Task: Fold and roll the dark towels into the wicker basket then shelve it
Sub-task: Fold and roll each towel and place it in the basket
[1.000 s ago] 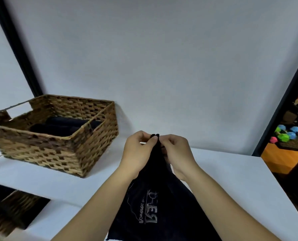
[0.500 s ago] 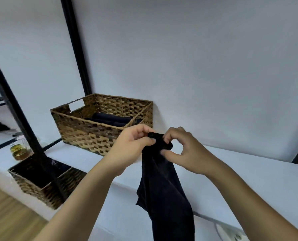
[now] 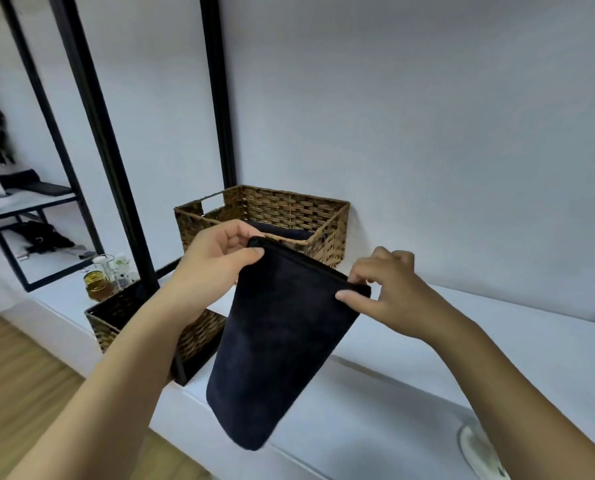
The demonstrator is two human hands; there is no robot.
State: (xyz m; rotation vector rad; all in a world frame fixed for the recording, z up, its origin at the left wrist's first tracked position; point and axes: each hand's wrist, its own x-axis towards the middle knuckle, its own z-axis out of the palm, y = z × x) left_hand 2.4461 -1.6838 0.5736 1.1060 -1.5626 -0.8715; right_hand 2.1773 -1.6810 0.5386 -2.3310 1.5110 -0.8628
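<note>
The person is holding a folded dark towel (image 3: 282, 344) up above the white worktop (image 3: 497, 341), left hand (image 3: 216, 268) and right hand (image 3: 386, 292) each pinching a top corner; behind it the wicker basket (image 3: 289, 216) is sitting against the wall, holding dark towels

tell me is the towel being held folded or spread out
Folded: the dark towel hangs doubled, left hand and right hand pinching its top corners.

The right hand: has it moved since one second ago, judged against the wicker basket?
Yes. The right hand has drawn away rightward from the wicker basket and from the left hand, stretching the dark towel between them.
</note>
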